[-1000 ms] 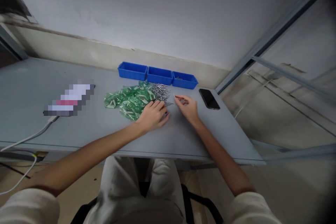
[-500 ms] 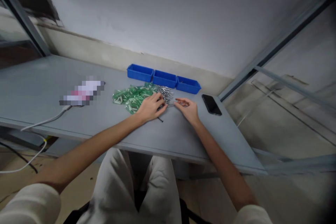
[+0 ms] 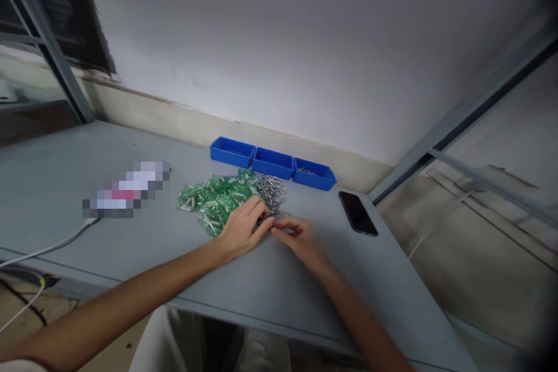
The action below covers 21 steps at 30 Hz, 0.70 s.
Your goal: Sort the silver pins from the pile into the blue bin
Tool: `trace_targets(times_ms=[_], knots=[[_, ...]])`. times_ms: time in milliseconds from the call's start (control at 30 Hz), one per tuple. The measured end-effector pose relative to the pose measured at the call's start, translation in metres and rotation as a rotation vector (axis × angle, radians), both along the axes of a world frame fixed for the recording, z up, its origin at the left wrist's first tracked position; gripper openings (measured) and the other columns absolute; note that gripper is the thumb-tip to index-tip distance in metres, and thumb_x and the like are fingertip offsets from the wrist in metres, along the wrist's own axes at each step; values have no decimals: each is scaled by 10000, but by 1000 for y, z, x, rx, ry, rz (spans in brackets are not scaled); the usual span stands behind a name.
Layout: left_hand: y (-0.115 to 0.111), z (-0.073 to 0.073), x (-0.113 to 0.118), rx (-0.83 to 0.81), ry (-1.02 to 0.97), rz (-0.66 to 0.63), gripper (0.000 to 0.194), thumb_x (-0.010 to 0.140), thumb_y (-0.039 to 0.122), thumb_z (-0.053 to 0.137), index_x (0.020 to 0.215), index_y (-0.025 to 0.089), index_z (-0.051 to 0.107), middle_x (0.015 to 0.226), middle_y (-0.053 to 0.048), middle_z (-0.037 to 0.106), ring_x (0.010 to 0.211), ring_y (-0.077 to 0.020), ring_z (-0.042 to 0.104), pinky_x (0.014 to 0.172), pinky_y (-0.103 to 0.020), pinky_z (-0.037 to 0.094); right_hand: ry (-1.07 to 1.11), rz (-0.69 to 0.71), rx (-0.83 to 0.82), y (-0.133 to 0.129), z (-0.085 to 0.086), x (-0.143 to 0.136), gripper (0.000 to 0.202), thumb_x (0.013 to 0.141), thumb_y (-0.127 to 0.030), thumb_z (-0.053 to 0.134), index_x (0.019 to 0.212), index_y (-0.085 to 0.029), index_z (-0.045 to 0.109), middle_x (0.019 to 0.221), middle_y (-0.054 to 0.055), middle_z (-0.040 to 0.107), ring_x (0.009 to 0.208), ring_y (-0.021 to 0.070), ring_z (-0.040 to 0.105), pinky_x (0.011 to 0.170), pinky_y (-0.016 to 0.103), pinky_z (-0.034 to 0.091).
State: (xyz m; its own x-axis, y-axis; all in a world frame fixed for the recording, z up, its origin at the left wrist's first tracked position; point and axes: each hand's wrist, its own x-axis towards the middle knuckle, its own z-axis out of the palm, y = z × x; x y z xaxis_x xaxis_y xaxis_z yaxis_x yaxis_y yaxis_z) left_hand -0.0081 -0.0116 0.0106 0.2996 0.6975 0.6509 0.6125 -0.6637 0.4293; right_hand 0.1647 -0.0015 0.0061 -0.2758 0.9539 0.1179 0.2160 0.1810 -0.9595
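Observation:
A loose pile of metal screws [image 3: 272, 190] lies on the grey table, beside green plastic bags [image 3: 218, 197] holding small pale parts. My left hand [image 3: 247, 222] rests at the front of the pile, against the bags, its fingers curled; what is under them is hidden. My right hand [image 3: 299, 237] is just right of it, thumb and forefinger pinched together near the left thumb. Anything between those fingertips is too small to make out. Behind the pile stand a left blue bin [image 3: 232, 153], a middle blue bin [image 3: 273, 164] and a right blue bin [image 3: 314, 175] with some metal pieces inside.
A black phone [image 3: 358, 213] lies on the table [image 3: 143, 244] to the right. A blurred-out object [image 3: 126, 190] with a white cable [image 3: 56, 250] is at the left. A wall stands behind the table, with metal frame posts at both sides.
The view has tilted up, so the table sits lower. My right hand has moved left to meet my left thumb, and its fingertips have closed. The dark screw near my left hand no longer shows.

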Motion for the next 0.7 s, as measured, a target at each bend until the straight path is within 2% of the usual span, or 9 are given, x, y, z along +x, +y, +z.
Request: trace_targets(times_ms=[100,200,367,700], knots=[[-2,0,2,-64,-31,-23,231,921,276,332,771,179,479,773,-21,473,690,-136,484,643,-258,420,-13,28,-32,-3,0,-2,147,679,-341,683,737,-205,686,732,15,676,684,167,616,573,268,484],[-3,1,5,-109,-48,-29,207,920,275,343,794,179,476,793,-21,472,706,-133,492,645,-249,420,-6,41,-64,-4,1,-2,158,704,-350,661,761,-204,675,721,7,669,653,152,607,550,253,469],[-3,2,5,-123,-28,-1,207,924,258,337,797,180,480,798,-20,478,748,-137,500,677,-250,419,-21,111,-94,-5,-1,-3,163,728,-352,641,790,-210,689,734,-1,675,650,139,603,597,255,471],[-3,3,4,-96,-89,36,170,913,247,367,811,180,486,802,-15,498,758,-132,510,698,-247,416,-37,104,-13,-4,-8,-2,162,722,-343,654,817,-230,719,724,3,678,629,139,600,601,265,476]])
